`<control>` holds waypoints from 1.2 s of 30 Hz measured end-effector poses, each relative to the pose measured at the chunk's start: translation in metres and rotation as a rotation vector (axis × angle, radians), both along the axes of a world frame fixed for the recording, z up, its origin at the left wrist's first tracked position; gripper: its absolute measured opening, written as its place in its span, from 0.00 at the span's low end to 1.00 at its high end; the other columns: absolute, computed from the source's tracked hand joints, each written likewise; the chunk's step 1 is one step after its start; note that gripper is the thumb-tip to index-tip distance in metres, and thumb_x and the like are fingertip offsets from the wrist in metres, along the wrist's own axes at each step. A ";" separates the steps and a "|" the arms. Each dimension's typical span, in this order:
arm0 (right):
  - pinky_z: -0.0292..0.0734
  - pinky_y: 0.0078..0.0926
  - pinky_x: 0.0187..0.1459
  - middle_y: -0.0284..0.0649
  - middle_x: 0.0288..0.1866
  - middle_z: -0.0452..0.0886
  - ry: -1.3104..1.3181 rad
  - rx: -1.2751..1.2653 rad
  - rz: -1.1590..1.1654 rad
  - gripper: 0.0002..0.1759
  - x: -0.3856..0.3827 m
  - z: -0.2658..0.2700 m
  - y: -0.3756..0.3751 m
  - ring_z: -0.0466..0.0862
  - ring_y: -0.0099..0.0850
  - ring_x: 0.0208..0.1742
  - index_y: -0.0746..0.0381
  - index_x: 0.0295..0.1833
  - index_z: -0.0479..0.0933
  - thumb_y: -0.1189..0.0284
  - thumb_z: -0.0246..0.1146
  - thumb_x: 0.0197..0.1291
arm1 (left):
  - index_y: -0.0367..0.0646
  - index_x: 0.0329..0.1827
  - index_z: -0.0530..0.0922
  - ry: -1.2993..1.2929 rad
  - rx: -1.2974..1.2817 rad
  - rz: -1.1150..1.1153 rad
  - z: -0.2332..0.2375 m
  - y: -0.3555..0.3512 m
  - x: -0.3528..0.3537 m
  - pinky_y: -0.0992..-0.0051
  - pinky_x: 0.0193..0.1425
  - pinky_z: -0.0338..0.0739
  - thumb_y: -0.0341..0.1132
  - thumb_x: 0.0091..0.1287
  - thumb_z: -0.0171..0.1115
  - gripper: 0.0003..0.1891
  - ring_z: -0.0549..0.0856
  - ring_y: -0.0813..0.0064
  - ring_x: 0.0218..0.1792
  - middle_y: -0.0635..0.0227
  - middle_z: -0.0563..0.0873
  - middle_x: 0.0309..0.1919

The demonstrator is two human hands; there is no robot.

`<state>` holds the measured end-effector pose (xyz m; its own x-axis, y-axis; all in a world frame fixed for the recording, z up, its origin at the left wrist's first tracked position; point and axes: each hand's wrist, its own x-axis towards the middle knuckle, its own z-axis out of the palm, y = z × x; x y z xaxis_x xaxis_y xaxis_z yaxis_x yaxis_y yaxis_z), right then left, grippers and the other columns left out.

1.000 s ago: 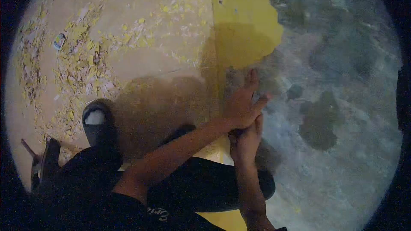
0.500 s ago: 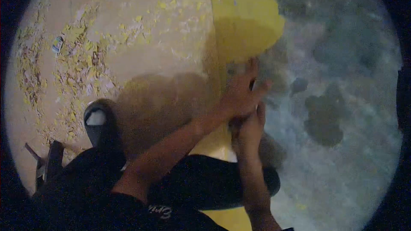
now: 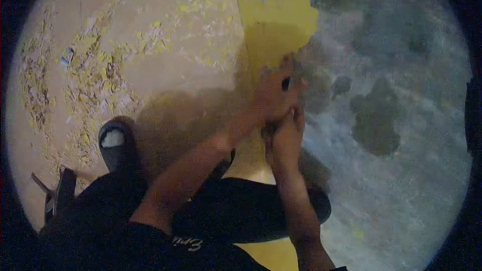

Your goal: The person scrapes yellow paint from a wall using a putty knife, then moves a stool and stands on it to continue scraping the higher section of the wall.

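Note:
My left hand (image 3: 275, 95) reaches up to the lower edge of the yellow coating (image 3: 281, 25), with its fingers close to the grey patchy surface (image 3: 334, 130). A small dark piece (image 3: 286, 83) shows between its fingers; what it belongs to is hidden. My right hand (image 3: 286, 143) is closed just below, touching or nearly touching my left hand. Something dark shows by its thumb side, but blur and the fingers hide what it is. Both hands cast shadows on the surface around them.
Yellow and pale flakes (image 3: 105, 70) lie scattered over the beige floor (image 3: 186, 75) on the left. Among them is a small coloured packet (image 3: 67, 56). My foot in a dark sandal (image 3: 114, 138) rests nearby. A dark angular object (image 3: 63, 188) stands at the lower left.
Both hands have shifted slightly up and to the left in the picture, staying close together. The yellow and grey surface has also slid left in view.

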<state>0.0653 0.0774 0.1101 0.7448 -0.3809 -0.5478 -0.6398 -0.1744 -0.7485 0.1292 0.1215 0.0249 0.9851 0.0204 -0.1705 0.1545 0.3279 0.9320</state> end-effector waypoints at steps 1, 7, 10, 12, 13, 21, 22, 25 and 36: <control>0.63 0.20 0.16 0.31 0.27 0.71 -0.143 -0.296 0.348 0.06 0.002 -0.014 -0.014 0.69 0.19 0.19 0.55 0.49 0.64 0.65 0.46 0.75 | 0.27 0.72 0.55 0.083 -0.179 -0.008 0.000 -0.008 -0.003 0.60 0.71 0.62 0.51 0.68 0.56 0.41 0.71 0.50 0.67 0.37 0.67 0.67; 0.61 0.20 0.15 0.31 0.26 0.69 -0.107 -0.212 0.295 0.04 0.003 -0.015 -0.007 0.66 0.19 0.18 0.56 0.48 0.63 0.68 0.46 0.74 | 0.32 0.74 0.56 0.046 -0.097 -0.078 -0.002 0.000 -0.004 0.59 0.69 0.65 0.49 0.68 0.57 0.39 0.73 0.46 0.65 0.37 0.69 0.66; 0.60 0.19 0.15 0.31 0.26 0.68 -0.112 -0.243 0.291 0.04 -0.006 -0.004 0.002 0.65 0.19 0.17 0.56 0.47 0.63 0.68 0.46 0.73 | 0.30 0.73 0.56 0.215 -0.483 -0.244 0.022 0.027 -0.012 0.63 0.73 0.60 0.47 0.68 0.56 0.37 0.69 0.48 0.69 0.37 0.67 0.67; 0.59 0.20 0.14 0.31 0.26 0.68 -0.076 0.029 0.079 0.05 0.000 0.007 0.014 0.65 0.19 0.16 0.56 0.47 0.64 0.68 0.47 0.73 | 0.31 0.73 0.57 0.087 -0.242 -0.161 0.007 0.007 -0.016 0.63 0.73 0.60 0.45 0.68 0.55 0.36 0.69 0.48 0.68 0.38 0.68 0.67; 0.59 0.19 0.14 0.31 0.26 0.68 -0.061 0.044 0.036 0.05 -0.004 0.010 0.013 0.65 0.18 0.17 0.56 0.48 0.64 0.68 0.47 0.73 | 0.32 0.73 0.57 -0.031 -0.003 -0.060 0.001 0.001 -0.015 0.63 0.73 0.61 0.44 0.69 0.55 0.35 0.70 0.48 0.68 0.39 0.68 0.67; 0.60 0.19 0.15 0.30 0.27 0.70 -0.072 0.052 0.106 0.04 0.003 -0.002 0.002 0.65 0.18 0.16 0.55 0.47 0.66 0.68 0.49 0.72 | 0.36 0.72 0.62 0.095 -0.209 -0.132 0.006 0.009 -0.017 0.62 0.67 0.67 0.36 0.67 0.52 0.29 0.76 0.46 0.61 0.41 0.73 0.62; 0.60 0.20 0.15 0.30 0.26 0.69 -0.059 0.066 0.020 0.04 -0.001 0.009 0.012 0.65 0.18 0.16 0.56 0.46 0.66 0.68 0.49 0.71 | 0.34 0.71 0.63 0.025 -0.179 -0.117 0.009 0.014 -0.015 0.61 0.65 0.69 0.35 0.67 0.52 0.29 0.77 0.46 0.60 0.41 0.75 0.60; 0.61 0.20 0.15 0.29 0.25 0.69 -0.090 0.008 0.028 0.05 0.010 -0.002 0.015 0.65 0.18 0.17 0.56 0.46 0.67 0.68 0.50 0.71 | 0.32 0.69 0.63 -0.076 0.129 -0.028 -0.005 0.003 -0.012 0.62 0.60 0.74 0.33 0.67 0.51 0.27 0.79 0.48 0.56 0.41 0.77 0.58; 0.60 0.17 0.15 0.28 0.25 0.68 0.021 -0.003 0.014 0.04 0.003 -0.007 0.015 0.65 0.17 0.18 0.53 0.47 0.67 0.68 0.49 0.70 | 0.39 0.65 0.71 0.023 -0.028 -0.095 -0.020 0.015 -0.011 0.64 0.58 0.74 0.36 0.69 0.52 0.22 0.81 0.56 0.52 0.48 0.81 0.52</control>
